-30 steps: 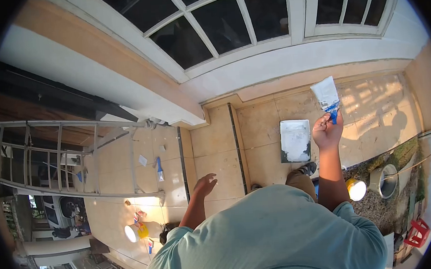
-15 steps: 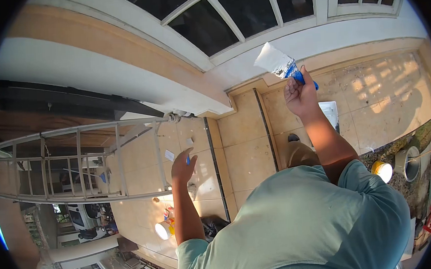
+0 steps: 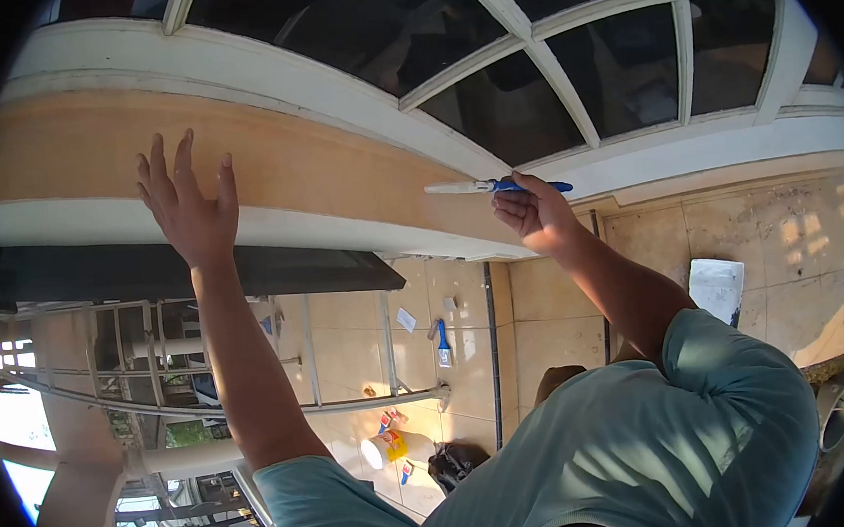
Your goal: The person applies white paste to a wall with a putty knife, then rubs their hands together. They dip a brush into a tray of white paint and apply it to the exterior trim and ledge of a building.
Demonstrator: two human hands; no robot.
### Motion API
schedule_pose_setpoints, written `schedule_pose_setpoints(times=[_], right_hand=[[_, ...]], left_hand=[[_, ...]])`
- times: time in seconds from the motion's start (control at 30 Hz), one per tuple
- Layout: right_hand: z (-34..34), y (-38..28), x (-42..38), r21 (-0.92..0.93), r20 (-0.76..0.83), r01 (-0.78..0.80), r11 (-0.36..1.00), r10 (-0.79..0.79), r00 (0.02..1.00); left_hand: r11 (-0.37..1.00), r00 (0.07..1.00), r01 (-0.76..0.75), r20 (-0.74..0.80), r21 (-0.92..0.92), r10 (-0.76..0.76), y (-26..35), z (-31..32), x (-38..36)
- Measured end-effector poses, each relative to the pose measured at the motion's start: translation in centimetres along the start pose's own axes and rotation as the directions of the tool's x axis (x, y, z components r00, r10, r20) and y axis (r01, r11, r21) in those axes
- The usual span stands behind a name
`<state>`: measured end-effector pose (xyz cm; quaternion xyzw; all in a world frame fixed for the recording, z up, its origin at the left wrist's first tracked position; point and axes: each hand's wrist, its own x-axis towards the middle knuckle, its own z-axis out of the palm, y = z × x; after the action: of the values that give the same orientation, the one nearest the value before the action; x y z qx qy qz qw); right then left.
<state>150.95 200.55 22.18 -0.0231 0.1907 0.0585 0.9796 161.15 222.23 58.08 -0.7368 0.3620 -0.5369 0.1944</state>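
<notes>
My right hand [image 3: 539, 222] grips a wide paintbrush [image 3: 480, 188] by its blue handle, thumb along the top. The brush is edge-on, and its white, paint-covered bristles point left over the peach-coloured ledge [image 3: 338, 179] below the window. To the left, my left hand [image 3: 193, 213] is raised with its fingers spread and holds nothing. Its fingertips overlap the same ledge in this view. White-framed window panes [image 3: 495, 111] lie just beyond the ledge.
A metal ladder [image 3: 353, 402] lies across the lower left, beneath a dark ledge [image 3: 178, 268]. On the tiled floor are another blue-handled brush [image 3: 443, 345], a white and yellow bucket [image 3: 384, 450], a black bag [image 3: 456, 465] and a white tray [image 3: 716, 289].
My right hand has brought the paintbrush left and turned it edge-on. My left hand has risen up and left, from above the floor to the ledge. The view has shifted left.
</notes>
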Motion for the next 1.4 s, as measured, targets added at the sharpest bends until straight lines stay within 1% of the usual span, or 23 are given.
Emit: schedule_pose_setpoints(times=[0.03,0.07,0.1,0.13,0.2,0.33,0.4,0.47,0.53,0.6,0.67,0.73,0.83,0.9,0.97,1.0,1.07,1.13,1.2,1.23,1.3,1.37,1.4], right_hand=[[0.1,0.3,1.4,-0.017,0.099,0.000,1.000,0.001,0.995],[0.3,0.4,2.5,-0.025,0.198,0.010,1.000,-0.005,0.980],[0.6,0.9,3.5,-0.024,0.232,0.008,1.000,-0.002,0.973],[1.0,1.3,4.4,-0.011,0.234,-0.004,1.000,0.006,0.972],[1.7,2.4,6.4,0.031,0.218,-0.013,0.999,0.006,0.976],[3.3,5.3,9.4,0.026,0.222,-0.022,0.999,0.016,0.975],[4.7,6.4,9.9,0.032,0.252,-0.029,0.999,0.020,0.968],[6.3,7.5,9.9,0.003,0.299,0.072,0.997,-0.070,0.952],[6.4,7.6,10.0,-0.011,0.281,0.086,0.996,-0.080,0.957],[2.7,7.9,11.5,-0.116,0.202,0.120,0.986,-0.095,0.975],[-2.5,7.7,13.2,-0.267,0.092,0.069,0.961,-0.045,0.995],[-4.3,6.8,12.3,-0.302,0.053,0.074,0.950,-0.061,0.997],[-0.3,5.9,10.6,-0.268,0.101,0.127,0.955,-0.103,0.990],[4.7,6.3,9.5,-0.096,0.271,0.209,0.973,-0.176,0.946],[8.4,6.5,8.9,-0.118,0.317,0.214,0.970,-0.167,0.933],[9.2,6.6,8.8,-0.129,0.365,0.222,0.966,-0.162,0.917],[6.6,7.9,10.1,-0.160,0.357,0.230,0.960,-0.161,0.920],[0.8,7.7,12.0,-0.346,0.163,0.162,0.924,-0.111,0.980],[-3.0,6.7,11.8,-0.376,0.040,0.148,0.915,-0.144,0.989],[-3.3,7.1,11.7,-0.375,0.037,0.145,0.915,-0.142,0.989],[-0.5,6.3,9.4,-0.305,0.108,0.201,0.931,-0.176,0.978],[4.4,7.1,7.9,-0.187,0.258,0.268,0.945,-0.216,0.942],[7.0,7.2,7.1,-0.178,0.325,0.313,0.933,-0.245,0.913]], left_hand=[[1.000,1.000,-0.004,0.024,0.015,0.004,-1.0,0.6,0.2],[0.990,0.992,-0.117,0.061,0.080,0.112,-2.0,1.2,0.7],[0.963,0.970,-0.233,0.099,0.134,0.221,-2.7,1.7,1.3],[0.959,0.966,-0.247,0.110,0.138,0.233,-3.3,2.1,1.6],[0.915,0.915,-0.367,0.240,0.166,0.324,-3.8,2.4,1.4],[0.866,0.885,-0.444,0.265,0.229,0.384,-3.8,2.6,1.3],[0.851,0.881,-0.458,0.261,0.257,0.396,-3.3,2.7,1.5],[0.845,0.873,-0.466,0.293,0.263,0.391,-3.3,2.5,1.6],[0.841,0.873,-0.469,0.286,0.270,0.396,-3.3,2.5,1.6],[0.844,0.877,-0.462,0.283,0.272,0.389,-3.5,2.7,1.4],[0.843,0.885,-0.452,0.263,0.292,0.384,-3.5,2.8,1.3],[0.848,0.887,-0.447,0.262,0.285,0.380,-3.3,2.8,1.3],[0.846,0.885,-0.455,0.248,0.278,0.395,-3.5,2.8,1.4],[0.847,0.885,-0.454,0.245,0.275,0.395,-3.5,2.9,1.3],[0.844,0.880,-0.466,0.235,0.265,0.412,-3.5,2.8,1.4],[0.842,0.877,-0.471,0.240,0.264,0.416,-3.5,2.8,1.4],[0.842,0.881,-0.466,0.231,0.272,0.413,-3.5,2.8,1.5],[0.840,0.884,-0.462,0.225,0.285,0.410,-3.5,2.9,1.6],[0.843,0.888,-0.453,0.233,0.290,0.397,-3.5,2.8,1.1],[0.843,0.889,-0.451,0.225,0.291,0.398,-3.5,2.9,1.2],[0.848,0.891,-0.447,0.222,0.286,0.395,-3.5,3.0,1.3],[0.840,0.891,-0.450,0.211,0.303,0.401,-3.3,3.0,1.5],[0.844,0.893,-0.445,0.212,0.298,0.396,-3.2,2.9,1.4]])
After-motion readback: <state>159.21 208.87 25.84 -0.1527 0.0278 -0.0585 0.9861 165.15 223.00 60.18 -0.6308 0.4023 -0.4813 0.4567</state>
